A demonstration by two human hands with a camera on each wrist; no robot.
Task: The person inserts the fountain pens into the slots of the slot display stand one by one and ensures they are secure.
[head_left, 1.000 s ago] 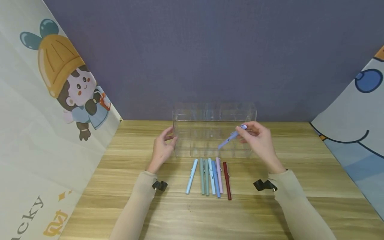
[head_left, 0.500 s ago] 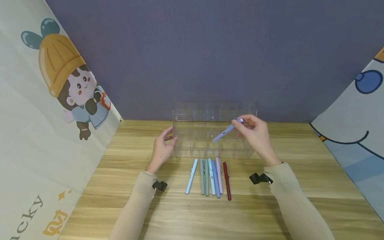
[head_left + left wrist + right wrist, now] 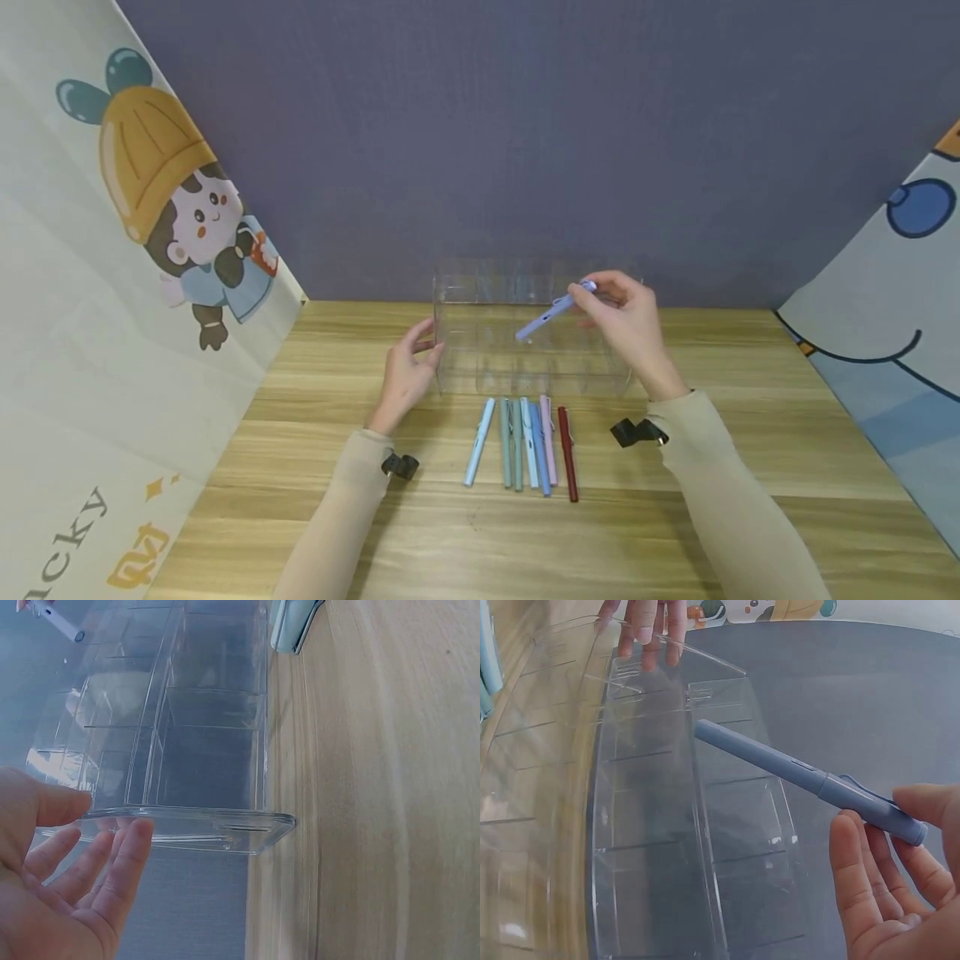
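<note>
A lilac-blue clip pen [image 3: 555, 310] is pinched near its clip end between the thumb and fingers of my right hand [image 3: 626, 321]. The pen slants over the clear plastic organizer [image 3: 457, 379], which has several compartments. In the right wrist view the pen's [image 3: 761, 757] free end points towards the far side of the organizer [image 3: 705, 855]. My left hand [image 3: 408, 375] touches the organizer's left side, its thumb and extended fingertips right at the side panel. In the left wrist view, the fingers of the left hand [image 3: 71, 877] are slightly spread against that panel.
Before the organizer, several pens lie on the wooden table [image 3: 337, 533]: a light blue pen [image 3: 480, 442], green, blue and pink ones side by side, and a dark red pen [image 3: 568, 454]. A grey-purple panel [image 3: 480, 150] stands behind, with printed sheets at both sides.
My right hand has moved left and away from me, over the organizer, carrying the lilac-blue pen. The left hand and the pens on the table stay where they were.
</note>
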